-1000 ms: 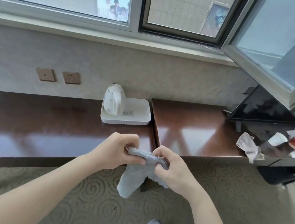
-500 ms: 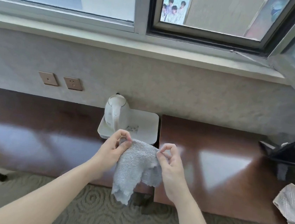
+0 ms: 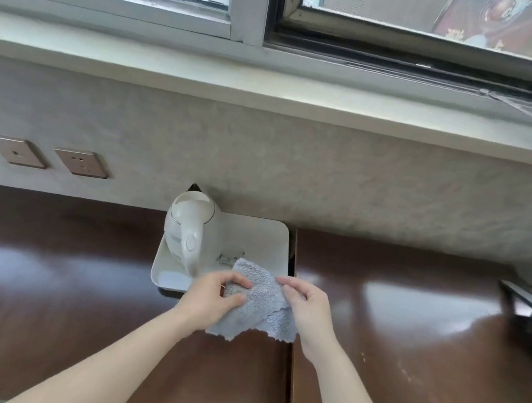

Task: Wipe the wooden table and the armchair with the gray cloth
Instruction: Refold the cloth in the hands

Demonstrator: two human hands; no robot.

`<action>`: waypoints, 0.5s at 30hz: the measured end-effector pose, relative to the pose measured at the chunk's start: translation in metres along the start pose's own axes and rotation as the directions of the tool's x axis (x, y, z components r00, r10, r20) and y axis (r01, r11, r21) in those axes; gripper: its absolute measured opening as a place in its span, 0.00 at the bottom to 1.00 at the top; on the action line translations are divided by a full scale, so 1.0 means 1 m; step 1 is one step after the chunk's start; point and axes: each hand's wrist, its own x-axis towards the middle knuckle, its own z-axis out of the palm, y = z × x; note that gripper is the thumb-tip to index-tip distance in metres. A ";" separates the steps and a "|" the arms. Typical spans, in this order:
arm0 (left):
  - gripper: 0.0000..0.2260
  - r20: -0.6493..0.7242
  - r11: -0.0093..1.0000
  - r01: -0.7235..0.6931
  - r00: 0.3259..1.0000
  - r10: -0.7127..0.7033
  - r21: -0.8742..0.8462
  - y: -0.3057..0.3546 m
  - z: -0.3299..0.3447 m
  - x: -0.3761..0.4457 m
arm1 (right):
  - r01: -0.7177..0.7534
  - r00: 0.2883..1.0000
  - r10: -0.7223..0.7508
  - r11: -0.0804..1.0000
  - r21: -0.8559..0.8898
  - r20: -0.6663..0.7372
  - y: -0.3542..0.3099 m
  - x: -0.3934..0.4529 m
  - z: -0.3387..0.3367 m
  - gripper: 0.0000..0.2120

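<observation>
One head-worn view looks steeply down and forward from close above the wooden table (image 3: 48, 292), facing the wall under the window sill (image 3: 271, 82).

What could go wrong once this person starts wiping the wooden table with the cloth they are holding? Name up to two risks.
1. The gray cloth, held by the left hand and right hand, sits right beside the white kettle; a wide sweep might knock it on its tray.
2. The cloth could snag in the gap between the two table tops.

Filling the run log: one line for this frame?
phase: unfolding | left hand: grips gray cloth | right hand: pinches cloth | wooden table: not yet wiped
</observation>
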 end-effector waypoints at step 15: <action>0.46 0.280 0.672 -0.159 0.957 -0.075 0.723 -0.062 0.033 0.162 | 0.274 0.934 0.071 0.488 -0.829 0.351 0.051 0.150 0.062 0.39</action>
